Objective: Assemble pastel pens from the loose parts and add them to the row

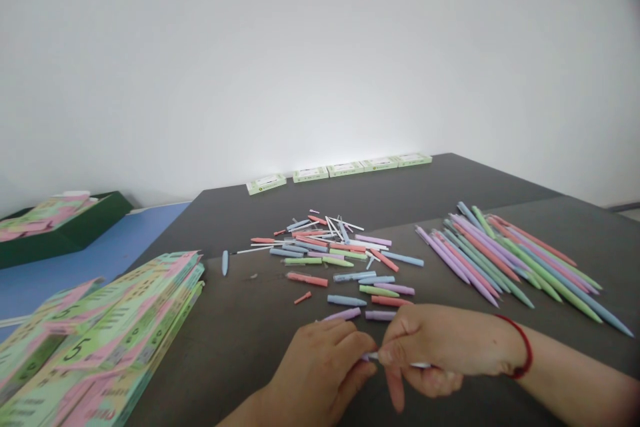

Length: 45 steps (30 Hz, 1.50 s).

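Note:
My left hand pinches a small pale lavender pen part at the front of the table; most of it is hidden by the fingers. Touching it from the right, my right hand is closed around a thin white pen refill, whose end shows below the thumb. A red cord circles the right wrist. Just beyond the hands lie loose pen barrel pieces, among them a purple one, a blue one and a red one. A small red part lies left of these.
A pile of pen parts and white refills spreads across the middle of the dark table. Whole pens lie in bunches at right. Printed cartons are stacked at left, near a green tray. Several small boxes line the back edge.

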Motion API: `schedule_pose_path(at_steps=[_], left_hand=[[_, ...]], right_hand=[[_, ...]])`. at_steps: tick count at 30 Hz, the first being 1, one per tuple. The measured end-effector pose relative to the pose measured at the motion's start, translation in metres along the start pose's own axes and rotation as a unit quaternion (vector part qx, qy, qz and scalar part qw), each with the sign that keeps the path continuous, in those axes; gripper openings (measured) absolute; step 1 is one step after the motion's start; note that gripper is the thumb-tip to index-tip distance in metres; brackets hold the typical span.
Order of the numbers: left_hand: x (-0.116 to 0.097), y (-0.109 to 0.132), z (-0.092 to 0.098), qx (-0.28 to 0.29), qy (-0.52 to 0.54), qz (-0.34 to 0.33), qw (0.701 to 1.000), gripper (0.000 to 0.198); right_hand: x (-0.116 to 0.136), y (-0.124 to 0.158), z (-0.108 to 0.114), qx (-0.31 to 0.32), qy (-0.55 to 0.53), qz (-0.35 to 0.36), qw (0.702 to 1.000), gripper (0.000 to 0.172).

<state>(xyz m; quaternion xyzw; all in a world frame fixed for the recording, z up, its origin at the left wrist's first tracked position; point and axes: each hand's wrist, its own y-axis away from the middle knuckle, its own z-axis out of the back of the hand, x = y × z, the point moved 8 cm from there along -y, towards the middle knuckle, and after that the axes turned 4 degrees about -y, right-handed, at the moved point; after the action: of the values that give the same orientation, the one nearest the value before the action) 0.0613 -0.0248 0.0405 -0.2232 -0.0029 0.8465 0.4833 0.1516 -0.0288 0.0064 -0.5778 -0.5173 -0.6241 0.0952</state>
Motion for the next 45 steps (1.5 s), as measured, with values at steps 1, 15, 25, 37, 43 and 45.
schedule_pose_path(at_steps=[1, 15, 25, 37, 43, 45], left_hand=[[0.000, 0.001, 0.000, -0.002, 0.001, 0.000, 1.000, 0.011], [-0.002, 0.000, -0.001, 0.016, -0.019, -0.027, 0.999, 0.015], [0.040, 0.009, 0.018, -0.042, -0.010, 0.098, 0.994, 0.018], [0.044, 0.012, 0.029, -0.104, 0.008, 0.104, 0.989, 0.018], [0.039, 0.010, 0.033, -0.125, 0.019, 0.091, 0.988, 0.017], [0.038, 0.010, 0.033, -0.121, 0.021, 0.089, 0.988, 0.017]], right_hand=[[-0.001, 0.001, 0.001, -0.002, 0.014, -0.005, 1.000, 0.033], [0.007, -0.001, 0.002, -0.055, 0.074, 0.019, 0.996, 0.048], [0.035, 0.032, 0.047, -0.380, 0.528, 0.120, 0.750, 0.017], [0.067, 0.064, 0.038, -0.340, 0.480, 0.317, 0.744, 0.016], [0.074, 0.081, 0.036, -0.326, 0.461, 0.370, 0.738, 0.020], [0.070, 0.081, 0.036, -0.327, 0.473, 0.369, 0.730, 0.023]])
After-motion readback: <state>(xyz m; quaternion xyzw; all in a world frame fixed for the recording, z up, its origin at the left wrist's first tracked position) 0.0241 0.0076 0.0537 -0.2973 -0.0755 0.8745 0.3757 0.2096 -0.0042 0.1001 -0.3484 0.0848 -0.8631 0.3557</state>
